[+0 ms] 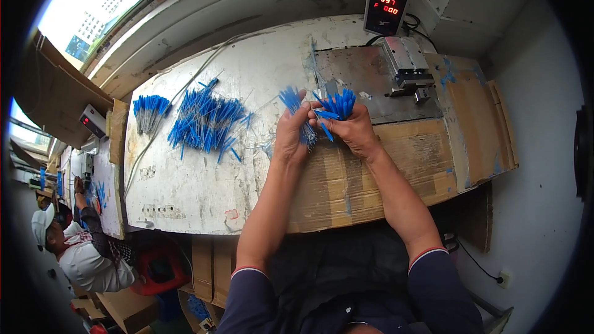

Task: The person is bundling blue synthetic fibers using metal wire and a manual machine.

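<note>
My left hand point(291, 135) is closed around a bunch of thin blue pieces with pale, wire-like ends point(289, 99), partly smeared by motion. Right beside it, my right hand point(357, 131) grips another bunch of the same blue pieces point(342, 104), its blue ends fanned out upward and one piece pointing down. The fingers of both hands meet or nearly meet between the bunches. To the left on the worktable point(185, 195) lies a large loose pile of these pieces point(209, 120). Farther left is a smaller, neater bundle point(150, 113).
A metal device point(405, 65) stands on a metal plate at the back right, with a red digital display point(387, 7) behind it. Cardboard point(377, 167) covers the table's near right part. A cable point(164, 111) crosses the left side. At far left, another person point(90, 253) sits at a bench.
</note>
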Action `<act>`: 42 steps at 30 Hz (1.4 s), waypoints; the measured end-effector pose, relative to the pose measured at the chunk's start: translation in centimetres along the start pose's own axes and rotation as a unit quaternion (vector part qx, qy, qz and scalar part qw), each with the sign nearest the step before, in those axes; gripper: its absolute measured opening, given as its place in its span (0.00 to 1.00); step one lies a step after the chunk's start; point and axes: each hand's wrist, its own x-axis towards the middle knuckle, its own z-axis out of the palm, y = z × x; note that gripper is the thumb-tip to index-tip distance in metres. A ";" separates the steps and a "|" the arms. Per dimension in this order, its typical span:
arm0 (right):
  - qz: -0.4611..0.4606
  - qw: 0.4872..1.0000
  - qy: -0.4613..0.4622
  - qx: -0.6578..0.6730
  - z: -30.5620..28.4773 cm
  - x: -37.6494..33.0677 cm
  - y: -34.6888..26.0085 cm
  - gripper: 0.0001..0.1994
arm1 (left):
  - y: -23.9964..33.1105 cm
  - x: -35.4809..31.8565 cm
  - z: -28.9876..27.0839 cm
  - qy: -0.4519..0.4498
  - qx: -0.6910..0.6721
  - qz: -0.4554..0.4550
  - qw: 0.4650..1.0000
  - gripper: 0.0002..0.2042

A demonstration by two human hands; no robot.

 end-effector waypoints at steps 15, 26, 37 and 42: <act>-0.185 0.969 0.166 -0.003 -2.3 1.0 -2.7 0.10 | -0.5 -0.8 1.0 -0.037 0.138 0.005 0.990 0.20; -0.115 0.967 0.135 -0.181 -2.5 1.3 -0.6 0.08 | -0.6 -0.5 0.9 -0.083 0.032 -0.020 0.996 0.21; 0.066 0.994 0.062 -0.063 -1.4 0.3 -3.0 0.06 | -1.1 -1.3 2.2 -0.098 0.222 0.027 0.970 0.09; 0.056 0.994 0.063 -0.070 -0.6 0.3 -2.9 0.08 | -1.2 -1.4 2.0 -0.054 0.289 0.059 0.954 0.13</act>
